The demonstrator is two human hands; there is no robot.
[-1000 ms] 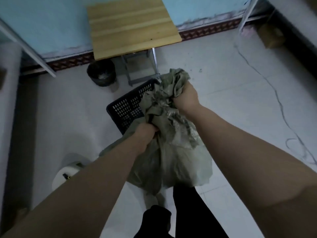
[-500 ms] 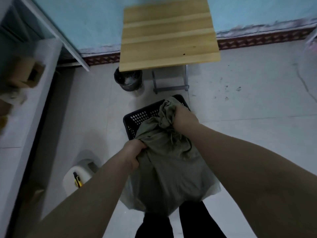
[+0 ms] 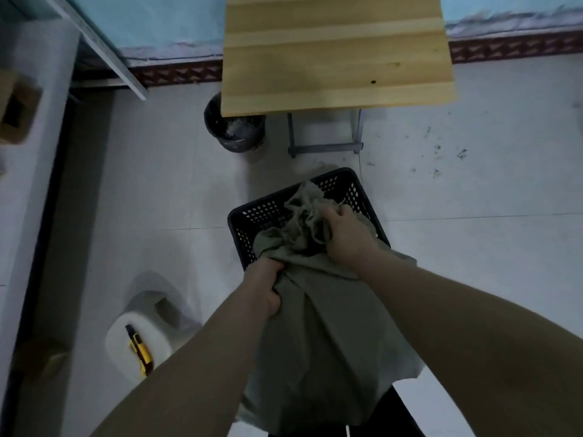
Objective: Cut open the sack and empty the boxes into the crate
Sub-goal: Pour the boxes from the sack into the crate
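Observation:
A grey-green sack (image 3: 321,335) hangs in front of me, its bunched top reaching over a black perforated crate (image 3: 262,214) on the floor. My left hand (image 3: 263,287) is clenched on the sack's left side near the neck. My right hand (image 3: 344,234) grips the crumpled top of the sack above the crate. The sack's contents are hidden, and no boxes show. A yellow utility knife (image 3: 140,348) lies on a white stool at lower left.
A wooden table (image 3: 334,52) on metal legs stands just beyond the crate, with a black bin (image 3: 235,130) at its left. The white stool (image 3: 135,345) sits left of my left arm. A shelf with cardboard boxes (image 3: 15,108) runs along the left edge.
The view has tilted and shifted, so the table and crate sit more central. The sack's top has come down lower over the crate, with both hands still gripping it.

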